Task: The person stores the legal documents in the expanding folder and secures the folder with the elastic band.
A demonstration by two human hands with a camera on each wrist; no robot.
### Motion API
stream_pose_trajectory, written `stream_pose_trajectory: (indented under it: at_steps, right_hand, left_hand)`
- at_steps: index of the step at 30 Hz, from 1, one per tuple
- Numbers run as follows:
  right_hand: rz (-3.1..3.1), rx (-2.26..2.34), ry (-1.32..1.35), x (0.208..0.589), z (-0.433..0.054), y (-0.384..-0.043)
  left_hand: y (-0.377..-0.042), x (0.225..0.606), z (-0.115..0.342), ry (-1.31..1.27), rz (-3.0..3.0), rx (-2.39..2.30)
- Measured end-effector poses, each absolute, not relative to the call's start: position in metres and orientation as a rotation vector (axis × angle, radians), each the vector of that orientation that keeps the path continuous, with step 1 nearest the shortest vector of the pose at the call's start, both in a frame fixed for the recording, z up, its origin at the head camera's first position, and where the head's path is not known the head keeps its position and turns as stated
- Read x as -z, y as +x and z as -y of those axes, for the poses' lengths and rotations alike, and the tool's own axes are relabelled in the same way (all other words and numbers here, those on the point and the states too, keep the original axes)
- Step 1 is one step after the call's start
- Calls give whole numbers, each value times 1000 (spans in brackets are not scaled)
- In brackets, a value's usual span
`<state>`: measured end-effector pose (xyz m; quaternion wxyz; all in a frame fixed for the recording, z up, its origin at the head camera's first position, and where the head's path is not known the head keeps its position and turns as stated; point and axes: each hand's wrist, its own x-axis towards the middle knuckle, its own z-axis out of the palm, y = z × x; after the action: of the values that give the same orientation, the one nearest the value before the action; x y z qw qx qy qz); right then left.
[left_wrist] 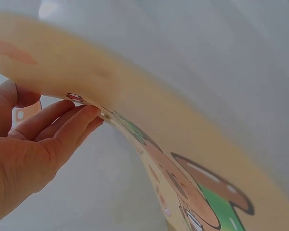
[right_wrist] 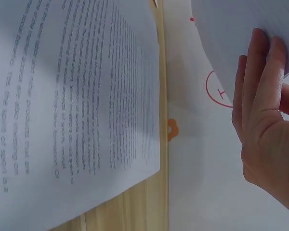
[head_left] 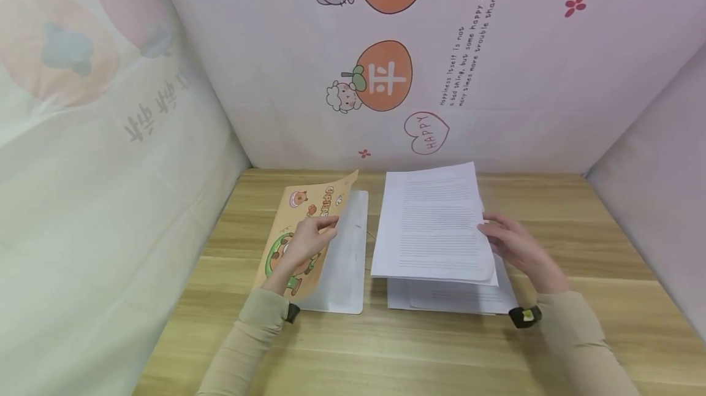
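Printed sheets (head_left: 436,224) are surrounded, at the broadest, by pale hangings (head_left: 507,132) decorated with cartoons and lettering, before which a wood-grained desk (head_left: 419,353) is set. Above the right half of this desk the sheets, at least two of them, are held tilted, their far side raised. Beneath them, lower sheets (head_left: 463,301) are left lying on the desk; the upper ones are apparently lifted so that the two layers are parted.

To the left, a white backing (head_left: 346,261) is laid flat, and from it an orange cover (head_left: 292,218) with cartoon animals is raised along its right edge. This edge is probably held up so that the white inside is exposed and the bent cover is prevented from falling shut.

The sheets are met at their right edge by the right hand (head_left: 515,246): the thumb is placed in front, the fingers (right_wrist: 253,67) are extended along the back, and the paper is pinched between. By the left hand (head_left: 310,239) the cover's free edge is pinched, its fingers (left_wrist: 70,132) being gathered close together against the printed face.

Smallest of all, a dark device (head_left: 524,316) is worn at the right wrist.
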<state>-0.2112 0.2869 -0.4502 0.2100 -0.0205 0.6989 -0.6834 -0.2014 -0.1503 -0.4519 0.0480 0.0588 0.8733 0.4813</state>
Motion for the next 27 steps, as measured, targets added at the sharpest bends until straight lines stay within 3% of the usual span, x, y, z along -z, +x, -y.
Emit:
stream_pose_trajectory:
  at_steps: [27]
  right_hand:
    - [-1855, 1956, -142, 457, -234, -222]
  left_hand:
    - [-200, 448, 154, 177, -2661, -1518]
